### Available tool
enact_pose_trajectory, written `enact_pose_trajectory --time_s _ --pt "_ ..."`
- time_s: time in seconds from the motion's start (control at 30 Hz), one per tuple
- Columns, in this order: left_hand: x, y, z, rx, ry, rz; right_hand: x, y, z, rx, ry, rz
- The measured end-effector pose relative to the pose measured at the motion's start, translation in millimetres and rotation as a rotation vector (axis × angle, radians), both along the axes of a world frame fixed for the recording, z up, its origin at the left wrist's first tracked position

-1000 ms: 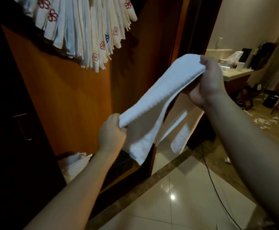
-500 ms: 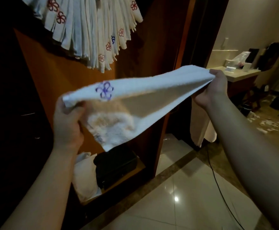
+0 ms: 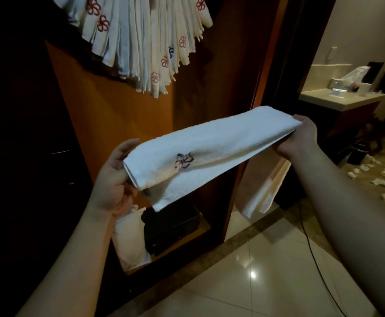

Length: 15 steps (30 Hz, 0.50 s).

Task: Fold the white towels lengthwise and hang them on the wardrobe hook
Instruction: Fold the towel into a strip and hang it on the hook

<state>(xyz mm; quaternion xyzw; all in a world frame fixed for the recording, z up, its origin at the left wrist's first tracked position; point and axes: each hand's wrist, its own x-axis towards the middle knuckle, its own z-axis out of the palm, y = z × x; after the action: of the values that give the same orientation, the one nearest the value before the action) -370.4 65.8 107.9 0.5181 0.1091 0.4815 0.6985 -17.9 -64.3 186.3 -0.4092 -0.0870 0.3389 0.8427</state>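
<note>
1. The left hand (image 3: 113, 179) pinches the near end of the towel (image 3: 209, 145), thumb on top and fingers (image 3: 129, 193) curled beneath; the person should keep it taut so the long edges line up.
2. A loose layer sags below the left fingers and wants tucking in.
3. The right hand (image 3: 301, 136) grips the far end.
4. Half a second ago the towel gaped open; now its fold has closed flat.
5. Beyond the fingers, the hung towels (image 3: 141, 42) mark its destination.
</note>
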Motion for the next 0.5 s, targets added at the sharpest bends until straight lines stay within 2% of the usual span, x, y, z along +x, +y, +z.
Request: enact_pose_trajectory --time_s 0.17,0.27,0.4,0.5 --pt "-3.2 2.5 -1.1 0.022 0.131 0.103 1.1 4.3 -16.5 0.022 0.049 0.015" --pt "-15.0 3.0 5.9 0.146 0.151 0.133 3.0 7.3 -19.3 0.013 0.05 0.016" --pt "-23.9 1.3 9.9 0.159 0.124 0.041 5.6 11.9 -19.7 0.004 0.041 0.029" --pt "-24.5 -7.9 2.6 0.209 0.125 -0.054 5.6 13.1 -30.6 -0.089 0.026 0.057"
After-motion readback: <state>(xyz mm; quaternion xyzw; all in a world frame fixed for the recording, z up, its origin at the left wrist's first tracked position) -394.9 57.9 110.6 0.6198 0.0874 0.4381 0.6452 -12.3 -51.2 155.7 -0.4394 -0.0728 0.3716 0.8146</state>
